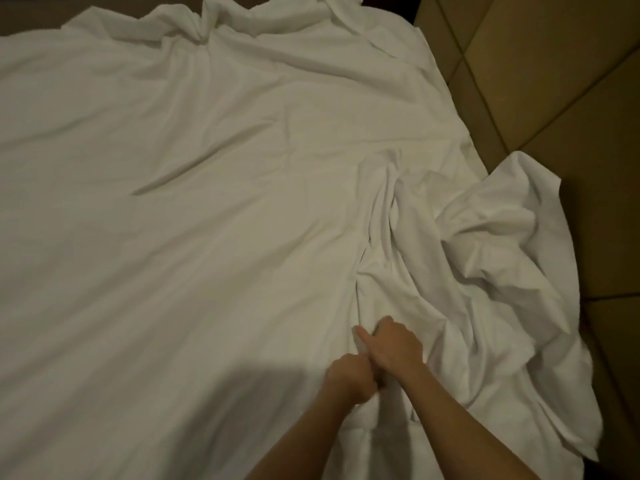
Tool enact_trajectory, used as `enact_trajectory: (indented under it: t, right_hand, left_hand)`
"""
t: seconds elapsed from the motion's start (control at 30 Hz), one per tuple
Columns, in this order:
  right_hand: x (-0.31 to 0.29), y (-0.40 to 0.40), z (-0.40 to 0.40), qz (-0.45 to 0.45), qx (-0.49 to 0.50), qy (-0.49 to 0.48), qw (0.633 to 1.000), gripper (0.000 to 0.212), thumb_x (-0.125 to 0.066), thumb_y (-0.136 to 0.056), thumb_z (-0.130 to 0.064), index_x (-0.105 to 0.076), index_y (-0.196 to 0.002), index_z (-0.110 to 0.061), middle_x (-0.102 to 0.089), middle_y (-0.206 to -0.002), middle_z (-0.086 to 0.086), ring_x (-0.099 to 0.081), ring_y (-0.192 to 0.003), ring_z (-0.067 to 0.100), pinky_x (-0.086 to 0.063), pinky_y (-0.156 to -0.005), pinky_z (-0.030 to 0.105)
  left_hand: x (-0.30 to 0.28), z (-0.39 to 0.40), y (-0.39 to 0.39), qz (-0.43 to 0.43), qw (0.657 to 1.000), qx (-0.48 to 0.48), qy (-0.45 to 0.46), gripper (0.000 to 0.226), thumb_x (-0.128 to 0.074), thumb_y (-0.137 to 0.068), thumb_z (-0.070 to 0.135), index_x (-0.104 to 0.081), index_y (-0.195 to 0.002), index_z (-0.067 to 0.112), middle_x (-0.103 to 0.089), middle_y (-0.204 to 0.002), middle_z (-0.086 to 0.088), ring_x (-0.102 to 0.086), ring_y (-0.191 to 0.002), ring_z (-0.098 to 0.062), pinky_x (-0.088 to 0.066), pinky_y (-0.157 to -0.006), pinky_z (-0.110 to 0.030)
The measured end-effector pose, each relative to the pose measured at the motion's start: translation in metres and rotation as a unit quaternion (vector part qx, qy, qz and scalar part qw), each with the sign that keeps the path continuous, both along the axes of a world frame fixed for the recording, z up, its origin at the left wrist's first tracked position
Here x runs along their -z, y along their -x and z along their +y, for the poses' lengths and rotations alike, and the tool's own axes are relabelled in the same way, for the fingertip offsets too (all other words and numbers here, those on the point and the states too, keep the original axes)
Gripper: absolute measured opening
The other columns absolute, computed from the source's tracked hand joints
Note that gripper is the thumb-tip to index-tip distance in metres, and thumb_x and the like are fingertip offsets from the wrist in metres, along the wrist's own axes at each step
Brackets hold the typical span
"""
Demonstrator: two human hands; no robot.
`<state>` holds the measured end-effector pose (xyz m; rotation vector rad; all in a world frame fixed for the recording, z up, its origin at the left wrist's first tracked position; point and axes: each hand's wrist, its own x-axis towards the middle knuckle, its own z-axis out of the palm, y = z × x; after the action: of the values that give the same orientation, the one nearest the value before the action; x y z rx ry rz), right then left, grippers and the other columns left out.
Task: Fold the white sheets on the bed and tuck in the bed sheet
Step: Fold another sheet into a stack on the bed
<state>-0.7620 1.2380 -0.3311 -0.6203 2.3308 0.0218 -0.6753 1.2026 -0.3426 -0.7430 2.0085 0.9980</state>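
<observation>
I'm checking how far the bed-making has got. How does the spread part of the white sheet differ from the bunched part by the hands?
The spread part lies flat across the bed with few shallow creases; the bunched part is heaped in deep folds. The spread part stays on the bed; the bunched part spills over the bed's right edge. No hand touches the spread part; the left hand and right hand grip cloth beside the bunched part. Both are plain white.

Wide bed point(41, 22) covered by a rumpled white cotton sheet point(173, 220); bunched folds spill onto tan tiled floor point(554, 81) at right.
</observation>
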Motion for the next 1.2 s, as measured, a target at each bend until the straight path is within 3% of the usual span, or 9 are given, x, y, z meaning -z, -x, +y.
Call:
enact_trajectory:
  t: [0.1,0.23,0.37,0.5,0.57,0.63,0.73,0.87,1.2]
  right_hand:
    - [-0.006,0.012,-0.006,0.038,-0.092,-0.054,0.994,0.024,-0.041,-0.098,-0.028,-0.059,-0.105,-0.014,-0.064,-0.104,0.003,-0.061,-0.093,0.019,-0.042,-0.074,0.025]
    - [-0.015,0.028,0.002,0.014,-0.144,-0.097,0.985,0.024,-0.043,-0.098,-0.026,-0.060,-0.112,-0.016,-0.063,-0.112,0.002,-0.061,-0.103,0.019,-0.044,-0.082,0.026]
    - [-0.014,0.019,0.007,0.018,-0.180,-0.111,0.977,0.027,-0.039,-0.099,-0.024,-0.056,-0.118,-0.016,-0.060,-0.120,0.001,-0.059,-0.110,0.017,-0.045,-0.087,0.026]
    - [-0.025,0.006,-0.010,0.069,-0.275,-0.220,0.933,0.028,-0.042,-0.097,-0.017,-0.061,-0.117,-0.018,-0.064,-0.114,-0.003,-0.063,-0.104,0.016,-0.050,-0.078,0.028]
    - [-0.040,-0.010,-0.035,0.094,-0.332,-0.255,0.903,0.029,-0.046,-0.093,-0.014,-0.065,-0.116,-0.016,-0.066,-0.113,-0.002,-0.065,-0.100,0.017,-0.051,-0.072,0.030]
    - [-0.051,-0.033,-0.066,0.101,-0.357,-0.207,0.905,0.031,-0.046,-0.093,-0.014,-0.064,-0.117,-0.017,-0.065,-0.116,-0.001,-0.064,-0.104,0.018,-0.051,-0.076,0.031]
    - [-0.072,-0.081,-0.119,0.108,-0.371,-0.047,0.921,0.034,-0.042,-0.094,-0.021,-0.051,-0.126,-0.015,-0.056,-0.127,0.001,-0.054,-0.117,0.021,-0.040,-0.094,0.034]
    - [-0.104,-0.156,-0.186,0.132,-0.406,0.099,0.899,0.047,-0.042,-0.096,-0.033,-0.034,-0.138,-0.014,-0.041,-0.138,0.004,-0.041,-0.125,0.024,-0.035,-0.096,0.039]
    - [-0.169,-0.379,-0.284,0.137,-0.417,0.132,0.889,0.057,-0.041,-0.098,-0.037,-0.019,-0.146,-0.017,-0.020,-0.153,0.005,-0.021,-0.141,0.025,-0.023,-0.111,0.047]
  left_hand:
    - [-0.004,0.014,0.008,0.021,0.999,-0.005,-0.030,0.043,-0.046,-0.098,0.032,-0.053,-0.130,0.004,-0.055,-0.130,-0.019,-0.052,-0.119,-0.035,-0.040,-0.101,-0.039]
    - [-0.010,0.024,0.013,0.027,0.998,0.021,-0.048,0.039,-0.053,-0.094,0.023,-0.055,-0.122,-0.004,-0.059,-0.119,-0.025,-0.056,-0.111,-0.040,-0.044,-0.091,-0.042]
    - [-0.019,0.033,0.005,-0.005,0.996,0.026,-0.084,0.071,-0.061,-0.090,0.039,-0.036,-0.138,-0.005,-0.053,-0.130,-0.026,-0.054,-0.116,-0.039,-0.043,-0.095,-0.043]
    - [-0.038,0.010,-0.014,-0.031,0.995,0.033,-0.091,0.054,-0.057,-0.092,0.040,-0.051,-0.132,0.005,-0.053,-0.135,-0.018,-0.050,-0.123,-0.035,-0.041,-0.099,-0.041]
    - [-0.048,-0.017,-0.035,-0.015,1.000,-0.016,-0.022,0.041,-0.054,-0.094,0.027,-0.054,-0.128,0.005,-0.055,-0.132,-0.018,-0.052,-0.121,-0.035,-0.046,-0.086,-0.033]
    - [-0.065,-0.052,-0.061,0.005,0.994,-0.076,0.077,0.035,-0.047,-0.095,0.021,-0.053,-0.126,0.007,-0.056,-0.129,-0.016,-0.054,-0.120,-0.033,-0.046,-0.084,-0.030]
    - [-0.088,-0.111,-0.103,0.043,0.962,-0.165,0.213,0.037,-0.043,-0.097,0.024,-0.043,-0.132,0.011,-0.050,-0.131,-0.011,-0.048,-0.122,-0.029,-0.041,-0.083,-0.030]
    - [-0.123,-0.188,-0.182,0.054,0.923,-0.186,0.332,0.051,-0.039,-0.098,0.035,-0.029,-0.142,0.012,-0.036,-0.141,-0.008,-0.037,-0.128,-0.028,-0.033,-0.098,-0.041]
    - [-0.192,-0.294,-0.460,0.025,0.890,-0.220,0.399,0.055,-0.044,-0.094,0.034,-0.026,-0.143,0.016,-0.032,-0.144,-0.004,-0.036,-0.129,-0.024,-0.031,-0.101,-0.040]
